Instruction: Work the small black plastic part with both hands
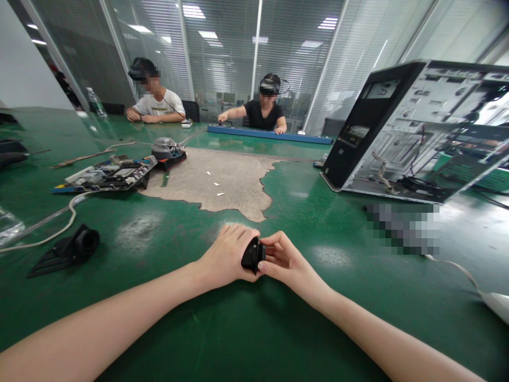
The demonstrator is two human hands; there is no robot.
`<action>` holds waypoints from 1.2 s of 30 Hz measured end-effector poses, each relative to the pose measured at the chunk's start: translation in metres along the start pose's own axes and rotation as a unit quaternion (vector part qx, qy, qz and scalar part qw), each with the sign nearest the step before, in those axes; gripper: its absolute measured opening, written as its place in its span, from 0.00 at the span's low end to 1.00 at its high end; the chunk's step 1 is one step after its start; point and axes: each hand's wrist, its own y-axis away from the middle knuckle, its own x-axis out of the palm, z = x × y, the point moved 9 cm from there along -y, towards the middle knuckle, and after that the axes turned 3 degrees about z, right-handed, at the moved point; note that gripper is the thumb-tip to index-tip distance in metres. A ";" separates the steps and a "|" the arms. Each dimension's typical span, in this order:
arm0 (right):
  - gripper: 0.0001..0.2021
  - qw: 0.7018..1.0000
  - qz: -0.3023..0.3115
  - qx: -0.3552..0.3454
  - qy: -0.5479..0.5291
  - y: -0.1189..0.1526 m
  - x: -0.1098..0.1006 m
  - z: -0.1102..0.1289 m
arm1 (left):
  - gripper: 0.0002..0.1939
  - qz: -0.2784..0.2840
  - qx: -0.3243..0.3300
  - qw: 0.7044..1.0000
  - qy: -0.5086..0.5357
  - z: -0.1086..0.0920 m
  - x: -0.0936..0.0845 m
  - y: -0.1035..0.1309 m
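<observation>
At the near side of a green-topped table [302, 339], a person's left hand [226, 257] wraps a small black part [249, 255] from the left while the right hand [292, 268] pinches its right side between thumb and fingertips. The part sits between the two hands, short of the bare, worn patch [234, 183]; whether it touches the tabletop is hidden. Good handling here likely means a firm left palm, light right fingertips and any pull or twist kept straight, sparing thin edges. To the left lies a black plastic piece [79, 244]; beyond it, a circuit board [111, 175] stands beside a round fan unit [167, 150]. An opened computer case [344, 138] leans at right. Across the table, two people sit, one touching a long blue bar [270, 135].
</observation>
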 end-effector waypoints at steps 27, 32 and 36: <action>0.16 1.000 0.004 -0.001 0.003 -0.001 0.000 -0.003 | 0.25 0.005 0.003 1.000 -0.007 -0.002 0.000 0.000; 0.13 1.000 0.000 -0.006 -0.019 0.000 0.000 -0.002 | 0.25 0.004 0.003 1.000 -0.008 -0.001 0.000 0.000; 0.12 1.000 -0.021 -0.002 0.002 -0.002 -0.004 -0.001 | 0.26 0.002 0.004 1.000 -0.001 -0.001 0.000 -0.001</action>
